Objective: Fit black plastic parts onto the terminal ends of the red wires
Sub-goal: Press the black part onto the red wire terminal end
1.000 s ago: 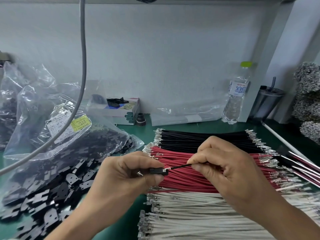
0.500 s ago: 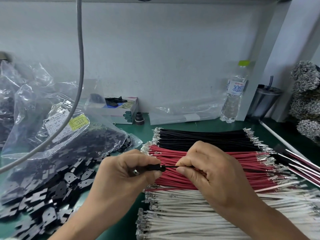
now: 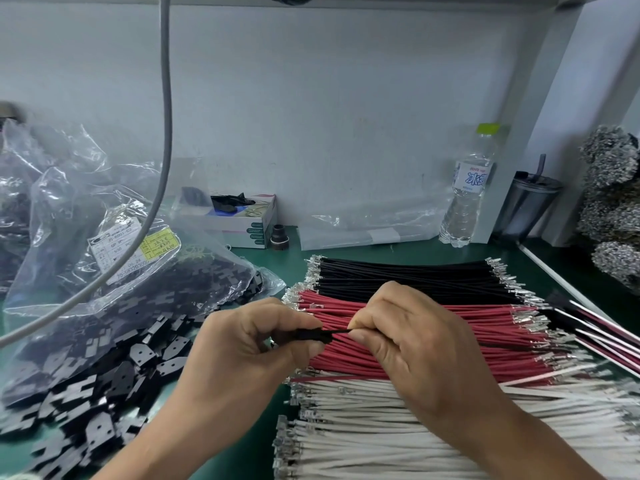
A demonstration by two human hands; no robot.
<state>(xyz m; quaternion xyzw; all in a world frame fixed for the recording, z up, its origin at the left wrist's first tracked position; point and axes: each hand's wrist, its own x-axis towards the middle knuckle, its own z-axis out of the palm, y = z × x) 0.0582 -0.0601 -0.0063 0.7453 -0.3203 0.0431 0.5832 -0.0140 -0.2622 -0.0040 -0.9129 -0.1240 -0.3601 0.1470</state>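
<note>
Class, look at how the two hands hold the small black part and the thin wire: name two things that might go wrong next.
1. The right hand pinches a dark wire, not a red one, so the wrong colour may get fitted.
2. The left hand grips the black plastic part by fingertips only; it might slip or tilt.

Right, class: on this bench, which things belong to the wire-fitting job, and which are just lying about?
In the job: left hand pinching a black plastic part; right hand pinching a dark wire; red wires; loose black parts.

Lying about: water bottle; tumbler; tissue box; black wires; white wires.
</note>
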